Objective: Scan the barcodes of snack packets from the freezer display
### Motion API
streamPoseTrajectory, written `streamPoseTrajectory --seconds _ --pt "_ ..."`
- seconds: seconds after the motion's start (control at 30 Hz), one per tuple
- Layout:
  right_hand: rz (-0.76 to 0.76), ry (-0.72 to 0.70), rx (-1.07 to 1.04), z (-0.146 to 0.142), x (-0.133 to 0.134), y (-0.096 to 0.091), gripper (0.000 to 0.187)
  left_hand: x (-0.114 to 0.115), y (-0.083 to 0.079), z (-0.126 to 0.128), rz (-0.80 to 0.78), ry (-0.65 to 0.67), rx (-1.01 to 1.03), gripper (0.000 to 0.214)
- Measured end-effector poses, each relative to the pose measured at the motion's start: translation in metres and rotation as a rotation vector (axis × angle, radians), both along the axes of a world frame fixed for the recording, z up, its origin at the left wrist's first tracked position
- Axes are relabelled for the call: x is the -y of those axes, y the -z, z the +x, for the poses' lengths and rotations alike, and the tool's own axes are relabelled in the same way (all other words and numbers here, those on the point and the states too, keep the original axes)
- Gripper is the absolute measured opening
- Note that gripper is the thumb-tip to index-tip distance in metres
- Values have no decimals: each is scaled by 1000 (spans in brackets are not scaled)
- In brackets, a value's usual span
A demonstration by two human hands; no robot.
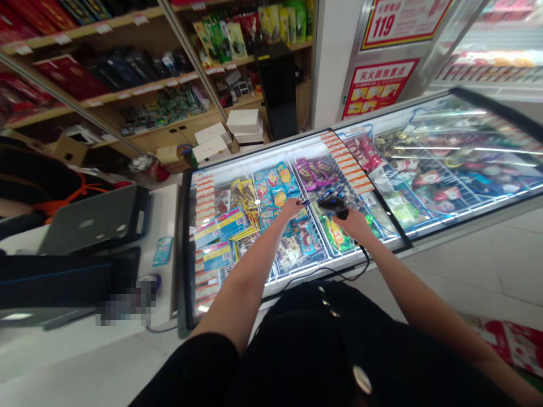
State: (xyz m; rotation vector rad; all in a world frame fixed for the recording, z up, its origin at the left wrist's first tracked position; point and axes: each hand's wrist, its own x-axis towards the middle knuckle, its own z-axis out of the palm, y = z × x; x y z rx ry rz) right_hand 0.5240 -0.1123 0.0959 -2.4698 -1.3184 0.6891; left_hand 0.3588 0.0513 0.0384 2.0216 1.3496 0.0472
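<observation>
My right hand (354, 224) is wrapped round the grip of a black barcode scanner (332, 203), whose head points left. Facing it, the closed fingers of my left hand (292, 209) pinch a small dark blue piece (305, 202), too small to name. Both hands are above a lit chest freezer (292, 280). Below them show blue ice cream packets (278, 189), purple packets (316, 172) and green packets (337, 234), parted by white wire dividers. The scanner's black cable (368, 257) loops down toward my waist.
Left of the freezer, a white counter (167, 203) carries a dark monitor (97, 217) and a blue packet (163, 251). Stocked shelves (139, 87) and white boxes (211, 148) stand behind. Another person's orange ties (70, 195) show at far left. More frozen goods lie under glass at right (449, 169).
</observation>
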Motion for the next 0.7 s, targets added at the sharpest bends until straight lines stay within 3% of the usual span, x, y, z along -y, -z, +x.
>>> streamPoseTrajectory --seconds 0.33,0.7 --pt "5 16 -53 -10 4 -2 39 -2 1 -9 39 49 -98 20" --pt "20 51 -95 -14 13 -5 39 -12 12 -18 66 -66 -240 27"
